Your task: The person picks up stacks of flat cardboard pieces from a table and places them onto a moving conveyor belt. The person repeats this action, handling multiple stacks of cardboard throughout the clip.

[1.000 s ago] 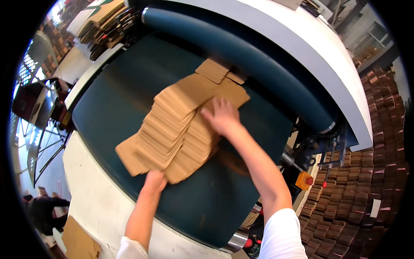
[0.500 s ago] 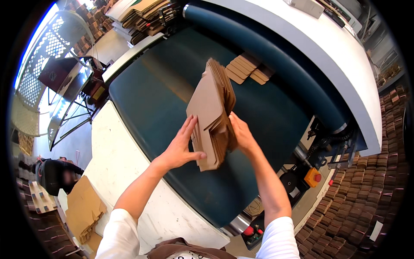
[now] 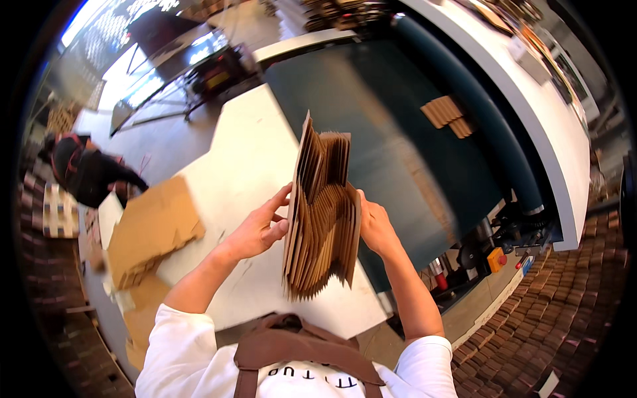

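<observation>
A thick bundle of folded brown cardboard blanks [image 3: 322, 219] stands on edge between my hands, its layered edges facing up toward me. My left hand [image 3: 259, 225] presses against its left side, fingertips and thumb at the outer sheet. On the opposite side my right hand [image 3: 376, 224] grips it, fingers partly hidden behind the bundle. It is held over the border of a white table [image 3: 265, 285] and a dark green conveyor belt [image 3: 398, 152]. Farther along that belt lies a small overlapping row of cardboard pieces [image 3: 448, 116] near the roller.
A dark green roller [image 3: 474, 109] runs under a white machine cover [image 3: 531, 113]. At the right sits a yellow box with a red button [image 3: 496, 259]. Flat cardboard sheets [image 3: 156, 225] lie on the table's left. Another person [image 3: 93, 169] bends down beyond them. Stacked cardboard bundles [image 3: 531, 318] fill the right side.
The bundle has come off the belt toward me and left, and turned so its layered edges show. Both hands moved with it. My view has shifted left.
</observation>
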The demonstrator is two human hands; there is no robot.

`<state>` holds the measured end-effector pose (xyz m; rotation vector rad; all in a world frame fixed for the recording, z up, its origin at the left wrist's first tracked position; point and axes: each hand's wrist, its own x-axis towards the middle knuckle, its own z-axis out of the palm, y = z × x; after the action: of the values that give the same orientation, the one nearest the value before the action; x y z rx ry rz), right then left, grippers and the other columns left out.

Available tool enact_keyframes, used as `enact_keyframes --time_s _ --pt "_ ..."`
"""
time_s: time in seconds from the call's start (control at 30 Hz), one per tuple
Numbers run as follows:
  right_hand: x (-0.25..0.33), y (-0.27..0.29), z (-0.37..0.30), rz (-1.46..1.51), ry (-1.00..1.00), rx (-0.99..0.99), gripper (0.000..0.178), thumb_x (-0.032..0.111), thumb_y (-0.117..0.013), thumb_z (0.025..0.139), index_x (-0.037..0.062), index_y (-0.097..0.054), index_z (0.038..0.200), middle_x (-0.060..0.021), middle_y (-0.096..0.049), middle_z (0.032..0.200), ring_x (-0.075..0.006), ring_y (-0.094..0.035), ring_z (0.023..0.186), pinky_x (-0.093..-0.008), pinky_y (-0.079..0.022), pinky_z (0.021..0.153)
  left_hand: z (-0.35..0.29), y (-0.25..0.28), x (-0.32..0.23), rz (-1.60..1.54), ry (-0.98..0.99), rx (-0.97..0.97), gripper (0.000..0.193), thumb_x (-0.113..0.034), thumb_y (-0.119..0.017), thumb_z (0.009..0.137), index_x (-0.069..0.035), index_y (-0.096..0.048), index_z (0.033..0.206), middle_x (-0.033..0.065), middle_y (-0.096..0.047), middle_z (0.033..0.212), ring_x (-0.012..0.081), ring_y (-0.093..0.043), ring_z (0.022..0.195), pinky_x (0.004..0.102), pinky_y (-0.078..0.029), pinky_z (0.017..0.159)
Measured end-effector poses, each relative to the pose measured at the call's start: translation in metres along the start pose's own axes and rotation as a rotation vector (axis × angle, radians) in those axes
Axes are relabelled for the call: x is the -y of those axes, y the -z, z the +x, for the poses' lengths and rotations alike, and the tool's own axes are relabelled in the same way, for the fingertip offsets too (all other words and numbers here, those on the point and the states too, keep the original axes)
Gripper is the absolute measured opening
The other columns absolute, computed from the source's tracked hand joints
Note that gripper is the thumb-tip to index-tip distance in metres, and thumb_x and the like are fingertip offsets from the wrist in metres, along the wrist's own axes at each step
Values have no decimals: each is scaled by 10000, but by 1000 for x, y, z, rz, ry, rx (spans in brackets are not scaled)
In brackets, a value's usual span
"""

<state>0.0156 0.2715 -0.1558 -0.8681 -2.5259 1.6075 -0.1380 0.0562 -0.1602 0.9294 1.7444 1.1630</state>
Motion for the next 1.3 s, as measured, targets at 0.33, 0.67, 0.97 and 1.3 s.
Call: enact_keyframes --time_s 0.33,0.67,0.97,1.3 --pt "-30 -185 -117 276 -291 400 865 723 -314 866 33 -412 1378 -199 -575 1205 -284 -600 1031 -355 -530 740 -204 -13 160 -268 448 24 845 -572 -503 887 -75 -155 1476 198 -570 1211 265 -616 989 357 -528 745" --pt "-24 -200 -134 75 -257 396 828 611 -516 856 72 -300 1446 -224 -521 1289 -296 -549 1151 -368 -471 885 -186 46 162 175 -234 -241 967 -665 -567 789 -35 -236 1443 182 -416 1394 309 -395 1292 404 -302 1075" --pt "-16 -200 -146 87 -191 345 865 686 -454 840 83 -305 1441 -230 -480 1336 -343 -540 1169 -399 -437 956 -142 -8 167 -280 -297 -515 446 -445 -477 937 -16 -513 1054 88 -523 1036 202 -502 1042 299 -364 947" --pt "-21 -201 -145 125 -215 320 888 675 -482 826 70 -283 1446 -207 -493 1327 -335 -551 1153 -394 -443 949 -95 52 129 -54 -349 52 610 -531 -420 927 -47 -490 1290 133 -530 1288 264 -501 1184 361 -342 1033"
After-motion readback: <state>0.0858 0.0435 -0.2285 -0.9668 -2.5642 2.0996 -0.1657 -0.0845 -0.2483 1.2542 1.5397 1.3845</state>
